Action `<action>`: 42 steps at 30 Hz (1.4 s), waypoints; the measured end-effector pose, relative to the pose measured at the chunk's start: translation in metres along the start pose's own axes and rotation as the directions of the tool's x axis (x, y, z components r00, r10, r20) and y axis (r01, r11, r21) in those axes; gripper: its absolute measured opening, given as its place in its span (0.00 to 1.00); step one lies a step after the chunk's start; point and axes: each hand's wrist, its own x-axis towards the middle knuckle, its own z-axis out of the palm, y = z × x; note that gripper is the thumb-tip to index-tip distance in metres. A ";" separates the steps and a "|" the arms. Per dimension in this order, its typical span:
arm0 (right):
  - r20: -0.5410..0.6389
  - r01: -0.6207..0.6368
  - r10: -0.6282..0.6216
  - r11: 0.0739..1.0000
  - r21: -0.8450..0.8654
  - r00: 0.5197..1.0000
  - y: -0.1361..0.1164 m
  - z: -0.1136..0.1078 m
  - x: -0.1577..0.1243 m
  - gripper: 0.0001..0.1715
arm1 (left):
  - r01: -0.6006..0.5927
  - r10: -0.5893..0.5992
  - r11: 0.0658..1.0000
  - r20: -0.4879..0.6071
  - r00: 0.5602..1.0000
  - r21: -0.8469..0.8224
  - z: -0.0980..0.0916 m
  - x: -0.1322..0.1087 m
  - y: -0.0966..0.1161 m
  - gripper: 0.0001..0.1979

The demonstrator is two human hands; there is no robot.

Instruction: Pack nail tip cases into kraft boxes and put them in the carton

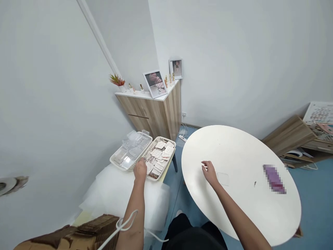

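Note:
My left hand [140, 171] sits at the near rim of a white plastic basket [164, 139] filled with several printed cards. Its fingers are curled and partly hidden, so any grip is unclear. Beside that basket stands a second white basket [117, 161] holding clear plastic trays [131, 150]. My right hand [210, 173] rests on a round white table [234, 146], fingertips pinched on a small white piece [205, 167]. A thin clear square [223, 179] lies just right of that hand. A blurred purple item [274, 178] lies farther right on the table.
Both baskets stand on a bench covered with white translucent wrap [117, 194]. Flattened cardboard [78, 234] lies at lower left. A wooden corner cabinet [148, 114] holds framed pictures and small bottles. A power strip [182, 138] lies on the blue floor, and a low wooden shelf [291, 139] stands right.

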 end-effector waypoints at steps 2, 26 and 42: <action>0.021 0.015 -0.015 1.000 -0.008 1.000 -0.004 -0.005 -0.001 0.14 | 0.013 -0.040 0.972 -0.111 0.993 -0.236 -0.004 -0.003 0.017 0.19; 0.304 0.222 -0.098 0.886 -0.408 0.948 0.079 -0.092 -0.052 0.32 | 0.491 0.454 0.409 0.638 0.622 -0.769 0.124 -0.188 0.271 0.19; 0.362 0.166 0.065 0.804 -0.571 0.930 0.098 -0.051 -0.008 0.32 | -0.637 0.735 0.671 0.451 0.506 -0.379 0.157 -0.188 0.249 0.35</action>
